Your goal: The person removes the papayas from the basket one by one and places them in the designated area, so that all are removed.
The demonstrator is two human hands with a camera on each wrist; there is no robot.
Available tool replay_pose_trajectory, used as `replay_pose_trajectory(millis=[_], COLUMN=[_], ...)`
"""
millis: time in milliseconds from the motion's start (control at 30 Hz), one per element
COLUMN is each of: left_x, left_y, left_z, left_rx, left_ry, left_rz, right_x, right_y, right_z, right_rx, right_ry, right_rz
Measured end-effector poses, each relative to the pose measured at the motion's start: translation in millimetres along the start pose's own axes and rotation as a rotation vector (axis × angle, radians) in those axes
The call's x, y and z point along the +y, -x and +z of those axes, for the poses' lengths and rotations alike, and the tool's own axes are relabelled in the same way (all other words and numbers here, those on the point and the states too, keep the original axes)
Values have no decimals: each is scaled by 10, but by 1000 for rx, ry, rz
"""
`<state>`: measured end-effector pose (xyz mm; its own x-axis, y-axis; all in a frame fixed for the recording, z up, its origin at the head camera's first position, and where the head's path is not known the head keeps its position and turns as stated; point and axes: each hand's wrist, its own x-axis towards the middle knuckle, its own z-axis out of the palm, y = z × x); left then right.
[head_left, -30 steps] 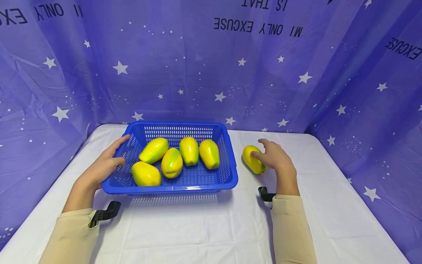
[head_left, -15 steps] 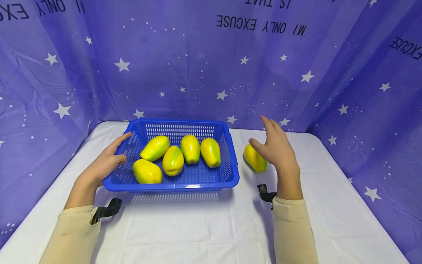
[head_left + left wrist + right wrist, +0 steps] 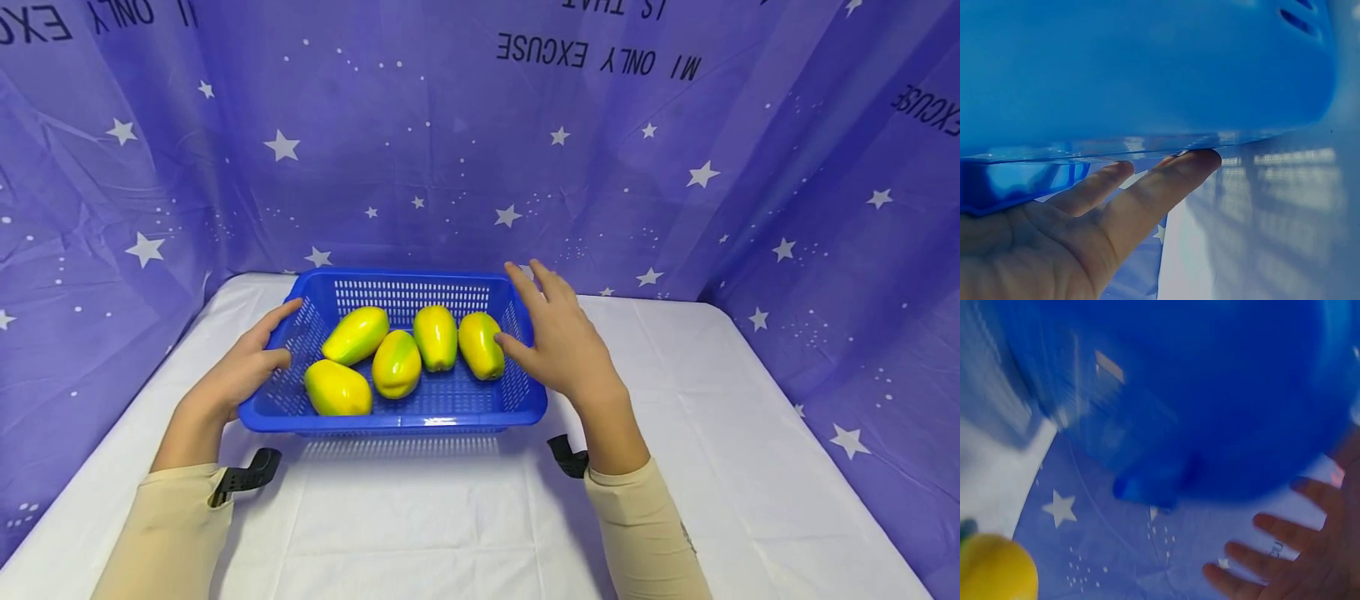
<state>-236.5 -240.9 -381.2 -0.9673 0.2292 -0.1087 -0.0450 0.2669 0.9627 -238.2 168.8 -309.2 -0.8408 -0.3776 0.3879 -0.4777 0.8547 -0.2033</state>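
Blue basket (image 3: 420,423) stands on the white table (image 3: 420,517), five yellow-green fruits (image 3: 397,364) inside. Your left grip (image 3: 236,375), fingers apart, touches its left rim; your right grip (image 3: 566,346), fingers spread wide, is just beside its right rim.

There are six yellow fruits (image 3: 397,364), one basket (image 3: 390,423) and two grips (image 3: 238,368) (image 3: 564,343).

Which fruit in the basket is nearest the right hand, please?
The rightmost fruit, overlapped in view by the right hand; the other four lie farther left.
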Motion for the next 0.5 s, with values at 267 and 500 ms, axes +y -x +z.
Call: replay_pose_trajectory(millis=[267,500], left_x=[-1,-12], left_y=[-13,-7], left_z=[-2,-2], left_rx=[2,4], left_ry=[0,-1], left_rz=[4,-2], right_x=[-157,-205], right_y=[-44,-70], right_z=[158,306], right_rx=[-21,-84], right_ry=[0,1], right_rz=[-151,-140])
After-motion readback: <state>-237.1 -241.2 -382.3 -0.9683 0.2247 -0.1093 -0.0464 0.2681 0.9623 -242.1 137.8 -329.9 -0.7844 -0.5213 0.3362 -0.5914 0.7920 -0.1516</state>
